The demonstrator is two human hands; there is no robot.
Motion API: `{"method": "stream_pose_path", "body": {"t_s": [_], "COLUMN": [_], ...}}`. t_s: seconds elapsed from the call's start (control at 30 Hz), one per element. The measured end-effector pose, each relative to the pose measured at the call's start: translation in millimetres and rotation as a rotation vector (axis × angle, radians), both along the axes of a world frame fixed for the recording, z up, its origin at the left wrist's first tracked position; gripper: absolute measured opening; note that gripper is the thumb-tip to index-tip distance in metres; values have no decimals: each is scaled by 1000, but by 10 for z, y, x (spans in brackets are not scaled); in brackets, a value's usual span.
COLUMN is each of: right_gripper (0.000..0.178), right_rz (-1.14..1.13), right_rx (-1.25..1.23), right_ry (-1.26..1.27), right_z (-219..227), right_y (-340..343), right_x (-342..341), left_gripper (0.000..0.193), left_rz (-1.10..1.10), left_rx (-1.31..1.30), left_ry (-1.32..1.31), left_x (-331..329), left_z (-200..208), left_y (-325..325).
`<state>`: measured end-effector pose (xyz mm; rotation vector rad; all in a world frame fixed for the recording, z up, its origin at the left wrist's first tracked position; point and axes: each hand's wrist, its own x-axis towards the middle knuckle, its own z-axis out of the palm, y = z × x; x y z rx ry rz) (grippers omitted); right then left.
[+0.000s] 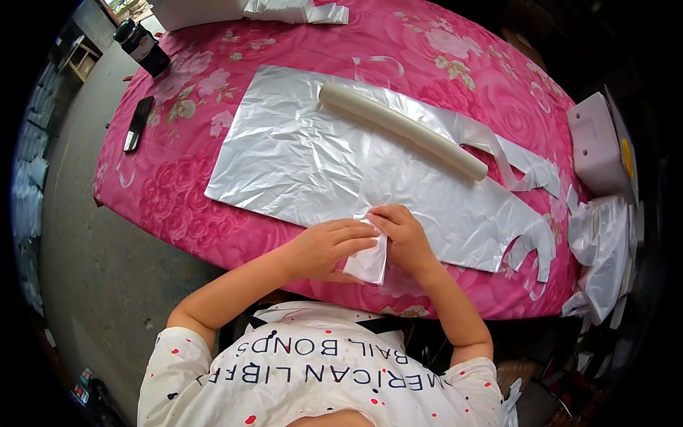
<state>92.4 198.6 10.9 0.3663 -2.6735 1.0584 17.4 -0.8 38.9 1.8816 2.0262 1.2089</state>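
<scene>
A small folded packet of white plastic film (368, 265) is between my hands at the near edge of the table. My left hand (331, 245) lies over its left side, fingers bent across it. At the packet's upper right, my right hand (403, 236) is closed with thumb and fingers pinching the film. Just beyond my hands a stack of flat, shiny, whitish plastic sheets (274, 153) is spread out, with cut straps and loops at its right end. A cream-coloured tube (402, 129) lies slantwise on top of the stack.
A pink flowered cloth (192, 199) covers the table. Toward the left are a phone (139, 124) and a dark bottle (142, 48). White folded pieces (295, 11) sit by a box at the back. A pinkish-white container (601, 146) and loose plastic film (601, 245) are at the right.
</scene>
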Motion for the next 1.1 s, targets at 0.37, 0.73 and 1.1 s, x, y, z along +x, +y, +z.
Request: {"method": "stream_pose_path", "body": {"t_s": [0.37,0.73,1.1], "right_gripper": [22,23,38], "right_rz": [-192,-531,-443], "right_rx": [-32,-402,225], "right_ry": [39,-642,-3], "right_z": [-36,178,117], "right_y": [29,137,37], "right_x": [34,-391,-302], "left_gripper": [41,60,61], "left_rz": [301,425,388], "left_rx": [-207,-282,-311], "left_ry": [-41,256,198], "left_x": [-172,-142,-106], "left_z": [-256,-311,-433], "left_y": [134,367,386]}}
